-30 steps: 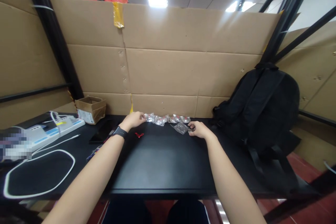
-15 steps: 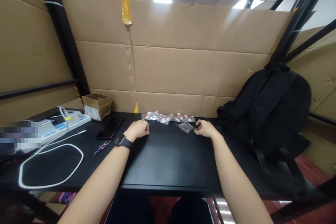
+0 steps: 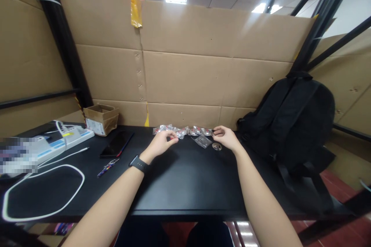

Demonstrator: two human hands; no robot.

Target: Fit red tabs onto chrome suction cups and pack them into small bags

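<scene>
Near the back of the black table, several small clear packets point(image 3: 196, 131) with shiny, red-marked contents lie in a row. My left hand point(image 3: 160, 144), a dark watch on its wrist, is closed in front of the row's left part. A bit of red shows at its fingertips; what it is I cannot make out. At the row's right end is my right hand point(image 3: 227, 138), its thumb and fingers curved but apart, beside the last packet. Just below it a round shiny metal disc point(image 3: 216, 146) lies flat. A flattened clear plastic bag point(image 3: 202, 141) rests left of the disc.
A black backpack point(image 3: 301, 115) leans at the right. On the left are a phone point(image 3: 117, 144), a keyring point(image 3: 108, 167), a small cardboard box point(image 3: 102, 119), a white power strip point(image 3: 66, 141) and a looped white cable point(image 3: 82, 181). A cardboard wall point(image 3: 185, 81) closes off the back.
My left hand has moved right, toward the packets. My right hand has come off the metal disc, which now lies uncovered, and its fingers have shifted up toward the row's end. The view has shifted slightly.
</scene>
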